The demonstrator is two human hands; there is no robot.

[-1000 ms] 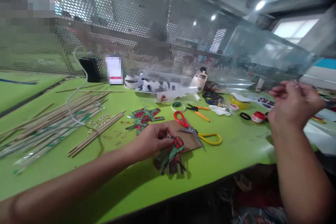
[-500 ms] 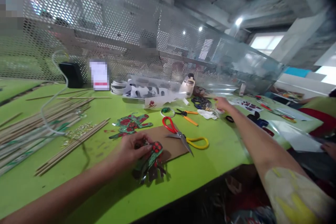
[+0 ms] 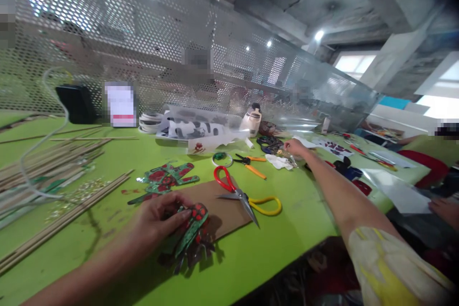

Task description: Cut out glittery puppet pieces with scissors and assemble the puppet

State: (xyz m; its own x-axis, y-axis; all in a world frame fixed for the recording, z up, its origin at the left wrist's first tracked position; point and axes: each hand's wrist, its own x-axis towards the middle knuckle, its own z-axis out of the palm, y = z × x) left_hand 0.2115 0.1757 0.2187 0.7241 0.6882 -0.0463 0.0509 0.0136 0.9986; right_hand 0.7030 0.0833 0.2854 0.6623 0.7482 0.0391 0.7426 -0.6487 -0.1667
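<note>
Red-and-green cutout (image 3: 191, 232) at near edge of green surface (image 3: 287, 229), pinned under left hand (image 3: 158, 217), fingers (image 3: 181, 217) pressed flat on it. Right hand (image 3: 296, 147) far out by white cloth (image 3: 280, 161); fingers pinched narrow. Scissors (image 3: 244, 195) on cardboard (image 3: 218, 210) between.

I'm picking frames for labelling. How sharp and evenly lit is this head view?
Head view: the scissors and the left hand on the green-red cutout are fairly sharp; the sticks at the left edge smear; ceiling lamps glare through the mesh panel; wide-angle bending shows at the edges.
</note>
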